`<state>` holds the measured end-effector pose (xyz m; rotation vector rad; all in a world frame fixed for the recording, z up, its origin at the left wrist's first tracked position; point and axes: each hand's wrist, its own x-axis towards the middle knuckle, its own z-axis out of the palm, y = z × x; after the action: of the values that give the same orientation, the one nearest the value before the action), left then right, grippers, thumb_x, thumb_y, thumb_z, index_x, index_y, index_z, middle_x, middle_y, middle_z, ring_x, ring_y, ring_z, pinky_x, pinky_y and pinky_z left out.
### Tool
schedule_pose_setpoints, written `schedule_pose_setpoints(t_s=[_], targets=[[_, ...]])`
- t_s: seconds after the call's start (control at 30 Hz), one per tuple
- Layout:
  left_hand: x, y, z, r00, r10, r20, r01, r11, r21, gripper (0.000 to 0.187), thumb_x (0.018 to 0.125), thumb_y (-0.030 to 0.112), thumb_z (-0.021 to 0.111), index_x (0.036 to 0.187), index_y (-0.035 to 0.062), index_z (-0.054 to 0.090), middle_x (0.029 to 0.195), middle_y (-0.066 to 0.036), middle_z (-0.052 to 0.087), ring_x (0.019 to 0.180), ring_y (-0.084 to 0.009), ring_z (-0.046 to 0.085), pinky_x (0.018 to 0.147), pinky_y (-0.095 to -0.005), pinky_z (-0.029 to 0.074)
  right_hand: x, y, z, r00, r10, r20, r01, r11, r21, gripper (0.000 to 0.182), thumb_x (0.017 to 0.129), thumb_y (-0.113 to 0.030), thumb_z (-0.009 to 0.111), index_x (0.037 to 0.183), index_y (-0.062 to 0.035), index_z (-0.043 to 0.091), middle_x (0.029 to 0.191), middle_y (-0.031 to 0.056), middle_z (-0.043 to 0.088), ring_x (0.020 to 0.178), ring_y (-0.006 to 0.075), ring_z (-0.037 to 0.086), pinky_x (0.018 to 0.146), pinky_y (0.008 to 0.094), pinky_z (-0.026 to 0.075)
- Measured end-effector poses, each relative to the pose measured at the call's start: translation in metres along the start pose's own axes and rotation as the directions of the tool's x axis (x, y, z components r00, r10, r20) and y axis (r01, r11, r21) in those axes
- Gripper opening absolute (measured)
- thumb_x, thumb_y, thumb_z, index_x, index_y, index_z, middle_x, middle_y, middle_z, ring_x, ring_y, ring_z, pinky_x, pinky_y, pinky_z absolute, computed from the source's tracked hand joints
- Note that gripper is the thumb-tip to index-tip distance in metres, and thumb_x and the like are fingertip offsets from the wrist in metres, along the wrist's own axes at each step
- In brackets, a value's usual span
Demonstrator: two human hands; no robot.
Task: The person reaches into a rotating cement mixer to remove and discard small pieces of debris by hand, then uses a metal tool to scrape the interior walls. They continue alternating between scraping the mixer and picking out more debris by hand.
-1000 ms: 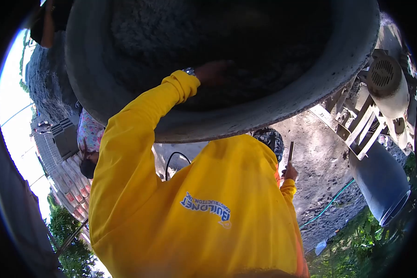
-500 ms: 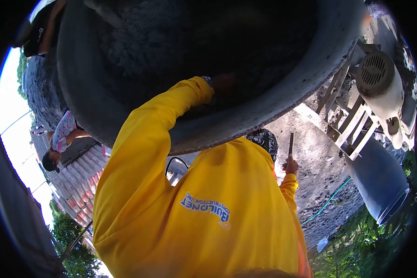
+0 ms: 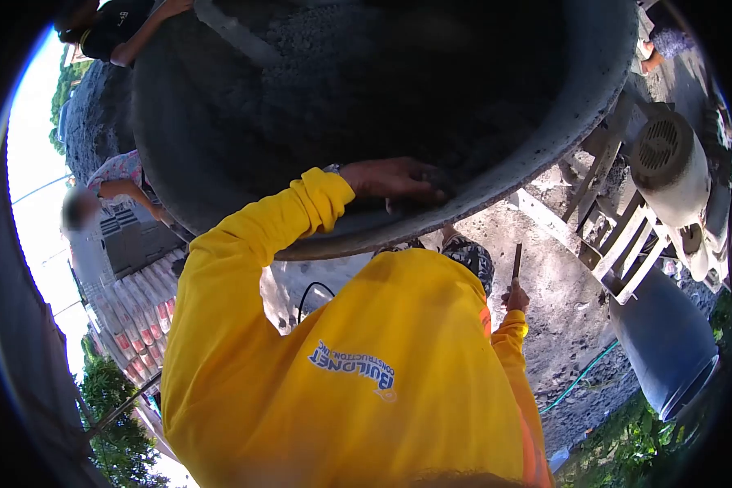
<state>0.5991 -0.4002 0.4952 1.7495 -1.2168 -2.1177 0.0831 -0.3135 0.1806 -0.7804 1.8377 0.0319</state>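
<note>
My left hand [image 3: 394, 180] reaches over the near rim of a large round drum [image 3: 537, 167], its fingers bent around something dark that I cannot make out in the shadow. Grey, rough material coats the drum's dark inside. My right hand [image 3: 516, 298] is low on the right, outside the drum, closed around a thin upright bar [image 3: 518, 262]. Both arms are in yellow sleeves.
A motor [image 3: 667, 154] and a slatted metal frame [image 3: 626, 244] are at the right, above a blue barrel [image 3: 667, 333]. Two people [image 3: 122, 28] [image 3: 122, 175] are at the left, near stacked sacks [image 3: 138, 325]. Another person's foot [image 3: 651, 58] shows top right.
My left hand has come out of the deep shadow to near the drum's rim. At the left, one person's arm now reaches to the drum's edge. The view has shifted slightly.
</note>
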Motion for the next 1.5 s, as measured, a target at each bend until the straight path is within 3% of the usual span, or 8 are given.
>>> schedule_pose_setpoints(t_s=[0.2, 0.4, 0.53, 0.73, 0.87, 1.07, 1.4, 1.5], targets=[[0.004, 0.000, 0.006, 0.989, -0.077, -0.128, 0.087, 0.994, 0.073, 0.056, 0.096, 0.055, 0.052, 0.130, 0.0113, 0.062, 0.100, -0.010, 0.068, 0.074, -0.0192, 0.063, 0.064, -0.0296, 0.051, 0.012, -0.016, 0.012, 0.996, -0.059, 0.064, 0.063, 0.996, -0.058, 0.070, 0.093, -0.060, 0.054, 0.099, 0.0086, 0.068, 0.064, 0.0157, 0.066, 0.047, 0.0217, 0.061, 0.044, 0.0330, 0.051], [-0.031, -0.016, -0.029, 0.969, -0.076, -0.236, -0.086, 0.791, -0.605, 0.070, 0.096, 0.061, 0.045, 0.135, 0.0041, 0.056, 0.125, -0.013, 0.063, 0.101, -0.0243, 0.066, 0.082, -0.0321, 0.054, 0.008, -0.003, 0.015, 0.995, -0.084, 0.048, 0.084, 0.996, -0.003, 0.069, 0.092, -0.061, 0.054, 0.094, 0.0075, 0.067, 0.062, 0.0148, 0.065, 0.045, 0.0211, 0.060, 0.043, 0.0328, 0.051], [-0.032, -0.014, 0.012, 0.987, 0.086, -0.133, -0.072, 0.991, 0.110, 0.063, 0.098, 0.053, 0.045, 0.137, 0.0040, 0.053, 0.138, -0.016, 0.055, 0.124, -0.0295, 0.054, 0.106, -0.0368, 0.042, 0.008, 0.024, 0.025, 1.000, 0.002, 0.026, -0.004, 0.998, 0.066, 0.064, 0.093, -0.058, 0.057, 0.090, 0.0060, 0.066, 0.062, 0.0143, 0.064, 0.043, 0.0216, 0.059, 0.038, 0.0351, 0.049], [-0.054, -0.011, 0.013, 0.982, 0.022, -0.186, -0.030, 0.999, -0.039, 0.053, 0.096, 0.049, 0.052, 0.129, 0.0082, 0.060, 0.124, -0.011, 0.062, 0.104, -0.0209, 0.060, 0.091, -0.0288, 0.047, -0.013, 0.044, 0.041, 0.999, 0.028, -0.019, -0.026, 0.995, 0.097, 0.066, 0.093, -0.059, 0.056, 0.091, 0.0055, 0.066, 0.061, 0.0145, 0.064, 0.041, 0.0224, 0.057, 0.037, 0.0355, 0.048], [-0.064, -0.022, -0.008, 0.757, 0.275, -0.593, -0.482, 0.847, -0.223, 0.042, 0.097, 0.042, 0.056, 0.112, 0.0040, 0.065, 0.106, -0.006, 0.066, 0.097, -0.0148, 0.060, 0.093, -0.0270, 0.045, -0.046, 0.057, 0.052, 0.996, -0.040, -0.077, 0.054, 0.982, 0.180, 0.064, 0.093, -0.058, 0.057, 0.093, 0.0050, 0.066, 0.062, 0.0145, 0.065, 0.041, 0.0223, 0.057, 0.037, 0.0348, 0.046], [-0.094, -0.038, 0.030, 0.907, 0.370, -0.200, -0.388, 0.920, -0.057, 0.048, 0.099, 0.043, 0.057, 0.120, -0.0002, 0.062, 0.118, -0.006, 0.064, 0.111, -0.0170, 0.057, 0.100, -0.0300, 0.041, -0.112, 0.101, 0.099, 0.973, 0.107, -0.206, -0.063, 0.976, 0.209, 0.059, 0.090, -0.053, 0.061, 0.092, 0.0048, 0.067, 0.066, 0.0164, 0.068, 0.048, 0.0233, 0.063, 0.045, 0.0364, 0.050], [-0.100, -0.055, 0.034, 0.679, 0.498, -0.539, -0.595, 0.804, -0.007, 0.051, 0.099, 0.044, 0.057, 0.121, -0.0020, 0.062, 0.118, -0.010, 0.064, 0.111, -0.0190, 0.056, 0.101, -0.0299, 0.039, -0.193, 0.210, 0.156, 0.928, 0.243, -0.283, -0.115, 0.908, 0.403, 0.061, 0.089, -0.055, 0.058, 0.088, 0.0046, 0.069, 0.068, 0.0173, 0.070, 0.052, 0.0269, 0.067, 0.054, 0.0388, 0.055], [-0.117, -0.063, 0.048, 0.782, 0.534, -0.322, -0.531, 0.841, 0.106, 0.049, 0.098, 0.042, 0.060, 0.120, -0.0009, 0.062, 0.116, -0.008, 0.063, 0.111, -0.0192, 0.055, 0.103, -0.0308, 0.038, -0.204, 0.245, 0.165, 0.933, 0.264, -0.244, -0.162, 0.915, 0.371, 0.060, 0.089, -0.055, 0.058, 0.091, 0.0041, 0.071, 0.070, 0.0190, 0.070, 0.053, 0.0267, 0.067, 0.050, 0.0397, 0.055]])
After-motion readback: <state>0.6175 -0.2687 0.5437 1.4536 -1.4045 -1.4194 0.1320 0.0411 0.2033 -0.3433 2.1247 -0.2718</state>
